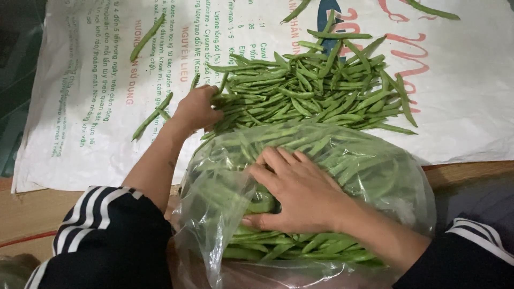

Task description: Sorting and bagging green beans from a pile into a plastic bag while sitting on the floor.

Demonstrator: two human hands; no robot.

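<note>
A heap of loose green beans lies on a white printed woven sack spread on the floor. My left hand reaches into the left edge of the heap, fingers curled around a few beans. Nearer to me sits a clear plastic bag packed with green beans. My right hand lies flat on top of the beans in the bag, fingers spread and pressing down. Both arms wear dark sleeves with white stripes.
A few stray beans lie on the sack left of the heap, another farther up, and one at the top right. Wooden floor shows below the sack's near edge.
</note>
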